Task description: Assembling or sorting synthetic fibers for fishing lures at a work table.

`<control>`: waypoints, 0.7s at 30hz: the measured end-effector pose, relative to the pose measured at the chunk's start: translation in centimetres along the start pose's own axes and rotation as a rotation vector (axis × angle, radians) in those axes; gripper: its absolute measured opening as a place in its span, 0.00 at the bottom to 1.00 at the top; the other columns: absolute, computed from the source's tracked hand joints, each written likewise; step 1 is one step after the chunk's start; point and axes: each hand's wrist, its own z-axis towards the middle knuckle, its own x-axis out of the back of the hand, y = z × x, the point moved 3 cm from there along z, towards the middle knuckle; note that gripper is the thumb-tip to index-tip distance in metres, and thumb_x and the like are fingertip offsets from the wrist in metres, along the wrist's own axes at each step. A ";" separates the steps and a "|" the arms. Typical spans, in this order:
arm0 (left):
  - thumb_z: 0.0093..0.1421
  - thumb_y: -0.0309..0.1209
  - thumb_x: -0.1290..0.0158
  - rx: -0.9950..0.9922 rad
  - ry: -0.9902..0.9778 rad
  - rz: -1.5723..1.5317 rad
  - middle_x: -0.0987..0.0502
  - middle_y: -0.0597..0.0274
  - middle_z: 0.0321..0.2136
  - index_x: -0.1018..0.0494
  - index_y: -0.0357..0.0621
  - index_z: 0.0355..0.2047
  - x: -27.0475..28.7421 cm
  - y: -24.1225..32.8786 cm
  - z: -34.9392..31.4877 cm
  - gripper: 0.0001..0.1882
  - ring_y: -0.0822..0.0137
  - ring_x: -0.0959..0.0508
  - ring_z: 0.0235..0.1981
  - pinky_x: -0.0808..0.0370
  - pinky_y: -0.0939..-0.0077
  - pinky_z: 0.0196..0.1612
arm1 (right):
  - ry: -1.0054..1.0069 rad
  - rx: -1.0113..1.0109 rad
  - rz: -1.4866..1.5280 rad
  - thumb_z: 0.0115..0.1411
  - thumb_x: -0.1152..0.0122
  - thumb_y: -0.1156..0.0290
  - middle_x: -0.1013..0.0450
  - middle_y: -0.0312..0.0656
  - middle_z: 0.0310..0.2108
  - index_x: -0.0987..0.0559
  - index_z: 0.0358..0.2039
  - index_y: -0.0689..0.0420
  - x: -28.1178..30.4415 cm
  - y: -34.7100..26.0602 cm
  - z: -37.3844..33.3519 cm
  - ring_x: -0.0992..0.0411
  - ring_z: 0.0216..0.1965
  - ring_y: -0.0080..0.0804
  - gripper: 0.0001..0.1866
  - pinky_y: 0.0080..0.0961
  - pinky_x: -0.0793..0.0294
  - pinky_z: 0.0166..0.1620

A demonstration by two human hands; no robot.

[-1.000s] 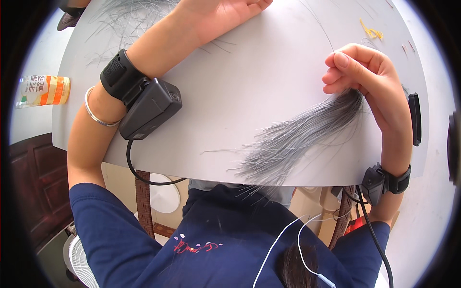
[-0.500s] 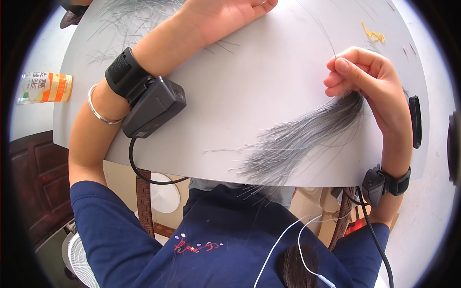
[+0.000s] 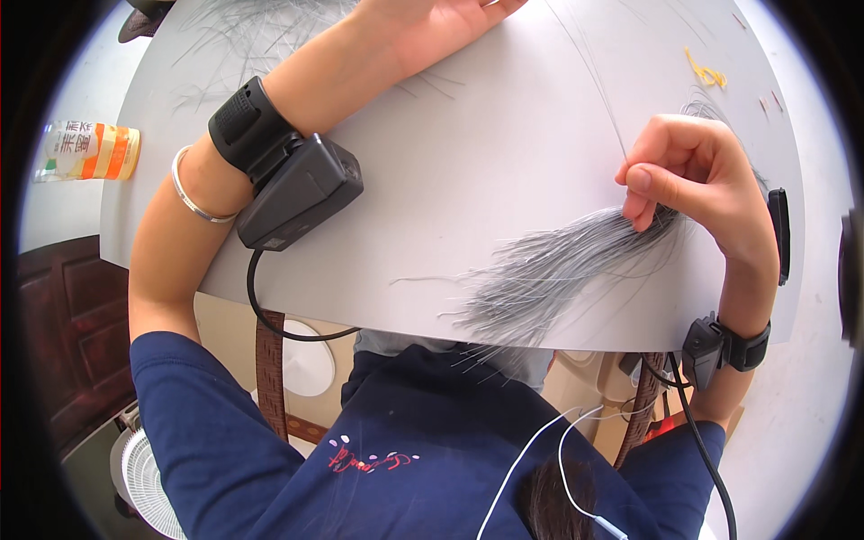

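Observation:
My right hand is closed in a pinch, thumb against index finger, on a thin grey strand. From the pinch the strand runs up and away past the top edge. Under the lower fingers of that hand lies a thick bundle of grey strands, gathered near the hand. Its loose ends fan out left toward the table's near edge, a few hanging past it. My left hand is at the far middle, palm partly visible; most of its fingers are cut off by the top edge, so its grip is hidden.
Loose grey strands lie spread at the far left of the white table. A yellow tangled band lies at the far right, a black flat object at the right edge. A bottle with an orange label is at the left.
My right hand has moved a little nearer to me, with the strand still pinched, and a longer stretch of it shows. My left forearm has shifted slightly right and away.

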 end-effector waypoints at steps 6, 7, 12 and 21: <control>0.67 0.25 0.51 -0.017 -0.013 -0.014 0.29 0.57 0.47 0.36 0.40 0.45 -0.1 0.3 -0.1 0.08 0.65 0.28 0.50 0.29 0.72 0.57 | -0.045 -0.027 -0.044 0.60 0.37 0.74 0.23 0.40 0.23 0.20 0.31 0.65 0.1 0.1 0.1 0.24 0.23 0.20 0.06 0.14 0.23 0.29; 0.67 0.25 0.51 -0.017 -0.013 -0.013 0.29 0.57 0.47 0.36 0.40 0.45 0.0 0.3 0.0 0.08 0.65 0.28 0.50 0.29 0.72 0.57 | -0.045 -0.020 -0.044 0.60 0.37 0.74 0.23 0.40 0.23 0.20 0.31 0.65 0.1 0.1 0.1 0.24 0.23 0.20 0.06 0.14 0.23 0.29; 0.64 0.27 0.45 -0.145 -0.020 0.069 0.29 0.62 0.40 0.33 0.40 0.42 0.5 0.8 0.5 0.10 0.71 0.27 0.43 0.27 0.80 0.53 | -0.039 -0.042 -0.067 0.60 0.38 0.75 0.23 0.40 0.24 0.21 0.30 0.65 0.1 0.3 0.0 0.24 0.23 0.19 0.05 0.13 0.24 0.28; 0.62 0.28 0.41 -0.156 -0.055 0.090 0.28 0.66 0.34 0.31 0.43 0.40 0.4 1.9 0.9 0.10 0.73 0.27 0.38 0.25 0.83 0.47 | -0.023 -0.005 -0.065 0.61 0.38 0.72 0.23 0.40 0.23 0.20 0.31 0.64 -0.1 0.1 0.0 0.24 0.22 0.19 0.07 0.13 0.24 0.27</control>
